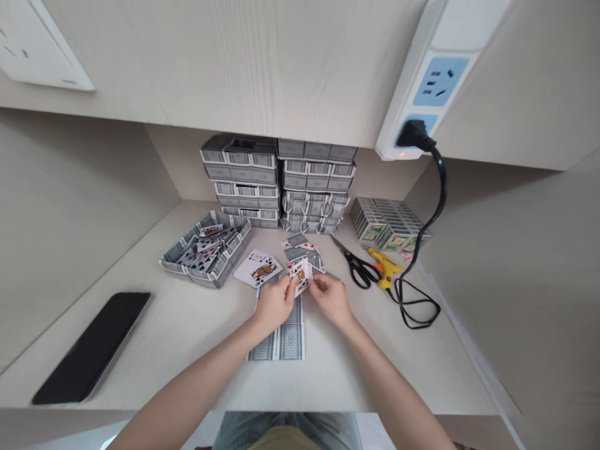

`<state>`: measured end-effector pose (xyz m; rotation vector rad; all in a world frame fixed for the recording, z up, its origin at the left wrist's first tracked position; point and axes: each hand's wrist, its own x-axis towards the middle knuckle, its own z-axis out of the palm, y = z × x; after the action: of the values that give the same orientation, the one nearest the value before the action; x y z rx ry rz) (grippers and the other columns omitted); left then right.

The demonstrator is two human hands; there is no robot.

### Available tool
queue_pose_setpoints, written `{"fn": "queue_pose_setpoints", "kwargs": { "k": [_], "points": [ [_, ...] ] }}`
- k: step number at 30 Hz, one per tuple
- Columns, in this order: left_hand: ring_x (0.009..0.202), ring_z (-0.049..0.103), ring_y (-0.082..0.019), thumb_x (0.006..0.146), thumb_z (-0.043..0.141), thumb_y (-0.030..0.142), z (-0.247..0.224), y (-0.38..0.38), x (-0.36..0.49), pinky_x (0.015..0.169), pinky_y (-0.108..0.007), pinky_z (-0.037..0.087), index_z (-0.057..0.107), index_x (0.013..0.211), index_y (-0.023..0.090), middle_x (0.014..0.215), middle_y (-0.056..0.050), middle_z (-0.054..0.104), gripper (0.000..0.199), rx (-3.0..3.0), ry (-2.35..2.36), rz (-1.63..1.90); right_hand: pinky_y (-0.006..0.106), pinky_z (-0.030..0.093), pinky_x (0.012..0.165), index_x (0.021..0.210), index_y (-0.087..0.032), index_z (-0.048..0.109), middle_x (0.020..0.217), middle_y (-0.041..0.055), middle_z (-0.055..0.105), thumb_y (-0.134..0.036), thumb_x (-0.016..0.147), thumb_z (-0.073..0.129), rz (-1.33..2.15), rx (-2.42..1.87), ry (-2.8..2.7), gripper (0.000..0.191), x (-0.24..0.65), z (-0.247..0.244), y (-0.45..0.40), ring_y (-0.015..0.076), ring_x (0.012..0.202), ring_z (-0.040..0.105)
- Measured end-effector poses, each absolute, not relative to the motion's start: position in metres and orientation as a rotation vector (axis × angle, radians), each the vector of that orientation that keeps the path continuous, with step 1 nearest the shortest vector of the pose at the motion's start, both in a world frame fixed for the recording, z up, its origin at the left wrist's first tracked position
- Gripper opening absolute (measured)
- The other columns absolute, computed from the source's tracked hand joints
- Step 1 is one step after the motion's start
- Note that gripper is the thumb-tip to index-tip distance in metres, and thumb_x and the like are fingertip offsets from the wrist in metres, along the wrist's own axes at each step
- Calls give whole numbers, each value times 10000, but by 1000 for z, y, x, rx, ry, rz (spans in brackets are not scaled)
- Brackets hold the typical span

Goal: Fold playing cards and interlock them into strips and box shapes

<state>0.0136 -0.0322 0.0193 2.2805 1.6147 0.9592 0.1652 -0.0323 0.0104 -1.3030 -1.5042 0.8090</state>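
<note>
Near the middle of the desk, my left hand [276, 304] pinches a face-up playing card [300, 274] with a black-suit court figure. The fingertips of my right hand [330, 301] are closed at the card's right edge. Beneath my hands, grey-backed cards [291, 340] lie side by side in a flat panel. Loose cards [300, 240], some face up, spread just beyond. Left of them sits a stack of face-up cards [257, 269] with a court card on top.
A card-built tray [215, 279] with loose cards stands left. Card-built boxes [319, 182] are stacked behind. Rightward lie black scissors [360, 270], a yellow glue gun [387, 267] with a black cord and card packs [387, 222]. A power strip [422, 81] hangs above; a black phone [94, 347] lies left.
</note>
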Motion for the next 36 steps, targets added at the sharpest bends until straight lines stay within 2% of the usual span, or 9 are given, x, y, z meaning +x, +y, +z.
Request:
{"fn": "queue_pose_setpoints", "kwargs": {
  "k": [4, 8, 12, 14, 17, 19, 24, 32, 36],
  "points": [
    [382, 438, -112, 848, 369, 359, 19, -33, 15, 427, -217, 260, 507, 613, 182, 428, 16, 490, 325, 2120, 1559, 984, 276, 497, 595, 734, -172, 631, 714, 53, 693, -307, 777, 479, 805, -1355, -1562, 207, 168, 9, -32, 181, 626, 639],
    [378, 406, -106, 836, 387, 374, 18, -36, 20, 431, -217, 238, 475, 570, 185, 404, 33, 439, 338, 2013, 1518, 999, 243, 432, 525, 727, -184, 614, 629, 49, 665, -245, 789, 451, 504, -1585, -1746, 185, 160, 11, -38, 165, 544, 606],
    [382, 405, -107, 830, 395, 366, 16, -37, 22, 434, -221, 234, 477, 578, 183, 411, 34, 433, 323, 1989, 1528, 1005, 266, 414, 521, 737, -166, 605, 647, 87, 661, -207, 806, 402, 271, -1789, -1735, 218, 147, 12, -44, 193, 553, 609],
    [399, 418, -110, 822, 410, 375, 15, -34, 19, 436, -221, 246, 488, 577, 179, 425, 28, 453, 323, 1952, 1540, 1027, 267, 435, 550, 750, -173, 612, 661, 76, 664, -206, 796, 416, 374, -1713, -1708, 204, 147, 12, -44, 190, 580, 619],
    [452, 466, -117, 809, 422, 407, 13, -26, 15, 446, -214, 308, 517, 605, 167, 483, 12, 527, 329, 1777, 1478, 1084, 278, 485, 642, 830, -184, 624, 753, 57, 682, -238, 753, 494, 738, -1409, -1576, 160, 155, 12, -39, 185, 681, 639],
    [511, 522, -128, 797, 434, 442, 11, -20, 14, 475, -220, 377, 545, 664, 155, 559, -5, 593, 335, 1588, 1362, 1135, 310, 502, 691, 870, -180, 626, 829, 65, 687, -294, 734, 538, 982, -1225, -1383, 198, 161, 13, -35, 196, 740, 641],
    [619, 610, -172, 709, 531, 539, 14, -20, 19, 558, -290, 491, 569, 776, 135, 704, -42, 665, 412, 1178, 1113, 1162, 323, 509, 632, 873, -155, 641, 883, 102, 684, -452, 812, 424, 1382, -1053, -962, 374, 157, 18, -31, 215, 768, 641],
    [638, 631, -181, 649, 605, 541, 22, -34, 26, 578, -326, 521, 590, 782, 130, 725, -32, 673, 432, 1011, 945, 1015, 264, 473, 511, 983, -157, 623, 803, 80, 688, -513, 839, 381, 1531, -1010, -887, 454, 143, 23, -40, 176, 622, 622],
    [603, 617, -167, 657, 602, 530, 22, -34, 25, 591, -325, 519, 582, 749, 138, 685, -13, 659, 403, 1048, 942, 1003, 250, 447, 467, 879, -144, 614, 716, 73, 666, -548, 807, 410, 1430, -1081, -954, 459, 143, 13, -39, 171, 577, 597]
  ]
}}
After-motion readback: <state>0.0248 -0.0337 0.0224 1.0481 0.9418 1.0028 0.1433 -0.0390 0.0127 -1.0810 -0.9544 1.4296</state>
